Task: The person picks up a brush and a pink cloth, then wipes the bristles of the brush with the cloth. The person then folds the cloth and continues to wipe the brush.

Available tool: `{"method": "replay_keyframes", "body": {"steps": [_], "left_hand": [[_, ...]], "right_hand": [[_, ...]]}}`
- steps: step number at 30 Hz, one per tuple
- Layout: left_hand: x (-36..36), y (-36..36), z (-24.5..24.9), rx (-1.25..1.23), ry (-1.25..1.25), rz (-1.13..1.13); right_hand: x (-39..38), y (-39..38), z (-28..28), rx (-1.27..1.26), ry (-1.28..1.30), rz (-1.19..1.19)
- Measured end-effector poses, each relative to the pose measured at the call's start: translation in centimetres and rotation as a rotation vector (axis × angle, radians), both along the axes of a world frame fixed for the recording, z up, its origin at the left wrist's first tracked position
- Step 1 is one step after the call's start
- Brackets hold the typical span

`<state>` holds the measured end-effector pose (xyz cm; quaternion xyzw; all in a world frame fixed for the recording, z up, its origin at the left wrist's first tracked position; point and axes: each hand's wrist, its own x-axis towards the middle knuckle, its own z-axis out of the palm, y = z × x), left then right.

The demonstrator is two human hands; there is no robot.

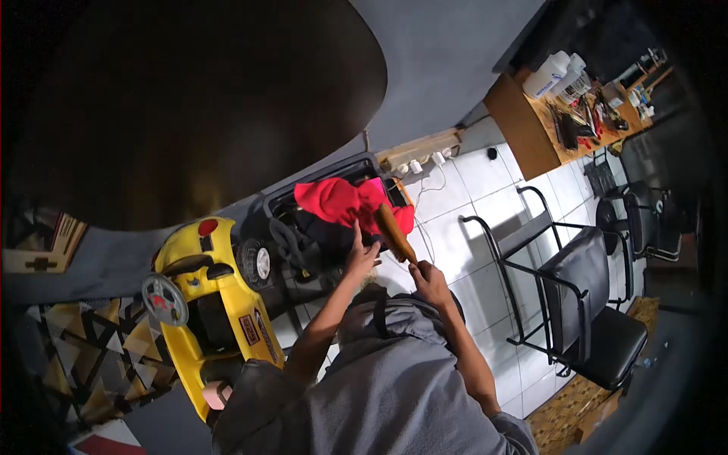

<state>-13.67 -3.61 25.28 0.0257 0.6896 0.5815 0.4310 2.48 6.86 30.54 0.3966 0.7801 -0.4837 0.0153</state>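
Note:
My right hand point(431, 283) grips the handle of a wooden brush point(392, 232), its long back turned upward and its bristles at the lower side. The brush head overlaps a bright red cloth point(332, 199) in this view. Beside it, my left hand point(362, 256) has its fingers apart, one pointing up toward the red cloth, with nothing in it. Under the red cloth lie dark fabrics point(292, 246), heaped in a black bin point(326, 168) against the wall.
A yellow ride-on toy car point(258, 322) stands at left, near a patterned rug point(98, 345). Black chairs point(580, 265) are at right on white tiles point(478, 288). Bottles point(547, 74) and tools crowd a wooden table point(522, 125). A power strip point(421, 164) trails cords.

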Motion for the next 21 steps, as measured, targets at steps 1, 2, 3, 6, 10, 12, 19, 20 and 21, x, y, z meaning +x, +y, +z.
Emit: {"method": "replay_keyframes", "body": {"steps": [1,2,3,6,10,12,19,20,21], "left_hand": [[-0.7,0.6,0.0,-0.039,-0.059,-0.013],[-1.0,0.9,-2.2,-0.127,0.202,-0.012],[-1.5,1.4,-6.9,-0.211,0.465,-0.006],[-3.5,2.6,-10.2,-0.293,0.512,0.07],[-3.4,2.8,-7.6,-0.23,0.689,0.154],[-2.4,2.9,-3.8,-0.11,0.946,0.196],[2.5,3.3,9.2,0.537,0.846,-0.223],[3.4,3.1,10.9,0.624,0.812,-0.298],[4.4,2.8,12.9,0.643,0.719,-0.416]], "right_hand": [[-0.2,-0.3,0.5,-0.038,-0.019,-0.035],[-0.3,-0.4,0.5,-0.028,-0.026,-0.034],[-0.4,-0.4,0.3,-0.017,-0.032,-0.031],[-0.9,-0.4,0.4,0.011,-0.041,-0.06],[-0.4,-0.8,0.9,0.028,-0.018,-0.147],[0.1,-1.0,1.2,0.037,-0.01,-0.176],[0.9,-0.6,3.0,0.013,0.366,-0.253],[1.0,-0.3,3.4,0.049,0.47,-0.25],[1.5,0.0,3.6,-0.008,0.507,-0.251]]}}
